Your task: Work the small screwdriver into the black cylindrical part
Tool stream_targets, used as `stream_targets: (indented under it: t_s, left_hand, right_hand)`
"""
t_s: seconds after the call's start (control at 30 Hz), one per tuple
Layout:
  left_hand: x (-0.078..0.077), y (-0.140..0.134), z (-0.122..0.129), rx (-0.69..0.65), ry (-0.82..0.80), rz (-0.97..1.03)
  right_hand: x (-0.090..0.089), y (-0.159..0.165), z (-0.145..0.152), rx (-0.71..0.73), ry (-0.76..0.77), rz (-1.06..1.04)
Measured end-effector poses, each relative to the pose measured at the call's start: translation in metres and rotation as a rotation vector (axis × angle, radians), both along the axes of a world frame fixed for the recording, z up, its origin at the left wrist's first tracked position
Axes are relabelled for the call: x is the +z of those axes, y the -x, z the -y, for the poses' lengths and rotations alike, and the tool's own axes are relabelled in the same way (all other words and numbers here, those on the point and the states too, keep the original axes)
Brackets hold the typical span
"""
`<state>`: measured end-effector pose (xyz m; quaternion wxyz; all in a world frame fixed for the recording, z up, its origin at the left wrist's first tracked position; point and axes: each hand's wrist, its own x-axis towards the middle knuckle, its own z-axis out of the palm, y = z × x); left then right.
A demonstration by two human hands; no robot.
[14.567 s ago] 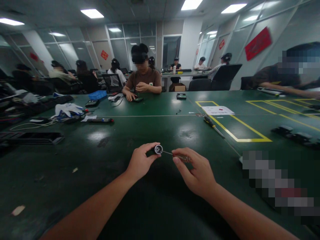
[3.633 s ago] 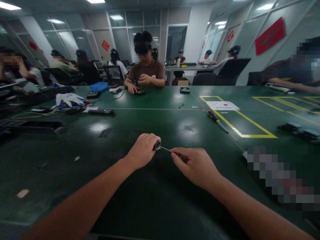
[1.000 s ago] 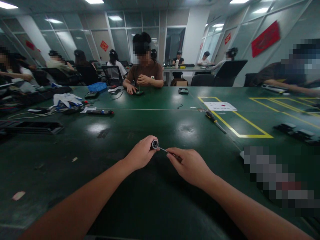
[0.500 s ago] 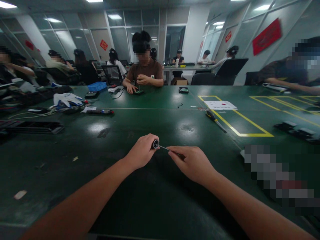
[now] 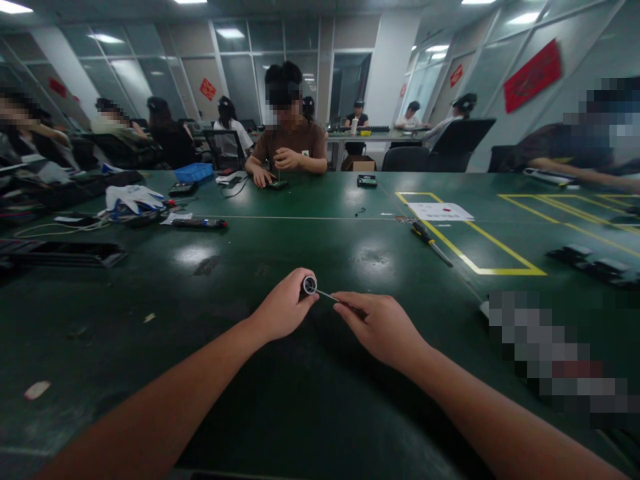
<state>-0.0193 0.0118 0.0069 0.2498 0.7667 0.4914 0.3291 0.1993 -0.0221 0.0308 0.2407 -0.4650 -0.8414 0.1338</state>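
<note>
My left hand (image 5: pixel 286 303) is closed around a small dark cylinder (image 5: pixel 309 285), whose round, silver-rimmed end faces me; the rest of it is hidden by the fingers. In my right hand (image 5: pixel 383 327), a thin metal rod (image 5: pixel 326 295) is pinched between thumb and fingers, with its handle end covered by the palm. The rod's tip reaches the rimmed end of the cylinder; whether it goes inside I cannot tell. Both hands are held over the green table (image 5: pixel 280 407).
A yellow-black screwdriver (image 5: pixel 431 243) lies beyond my right hand, near a white paper (image 5: pixel 441 211) and yellow tape (image 5: pixel 507 271). White-blue gloves (image 5: pixel 134 201), a pen-like tool (image 5: pixel 199 224) and a blue basket (image 5: pixel 194 173) are at left. A co-worker (image 5: pixel 287 137) sits opposite.
My left hand has turned slightly, so the cylinder's rimmed end faces me a little more and sits slightly higher and to the left. My right hand keeps its pinch on the rod.
</note>
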Motion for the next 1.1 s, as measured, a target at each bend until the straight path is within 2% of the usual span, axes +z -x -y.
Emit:
stream_targets:
  t_s: [0.13,0.37,0.6,0.8,1.1]
  left_hand:
    - [0.0028,0.0002,0.0015,-0.011,-0.034,0.003]
    - [0.0059,0.0026,0.0005,-0.090,-0.164,-0.161]
    - [-0.0026,0.0014,-0.0013,-0.050,-0.073,-0.028]
    - [-0.0005,-0.0002,-0.0007,-0.024,-0.052,0.019]
    - [0.0056,0.0049,-0.0002,-0.100,-0.199,-0.229]
  right_hand:
    - [0.0016,-0.0010,0.0003,-0.005,-0.011,-0.012]
    - [0.0059,-0.0028,0.0014,-0.022,-0.047,0.031]
    - [0.0017,0.0012,0.0025,-0.023,-0.016,0.008]
    - [0.0027,0.0025,0.0025,-0.028,0.024,-0.030]
    - [0.0049,-0.0017,0.0020,-0.023,-0.029,0.016]
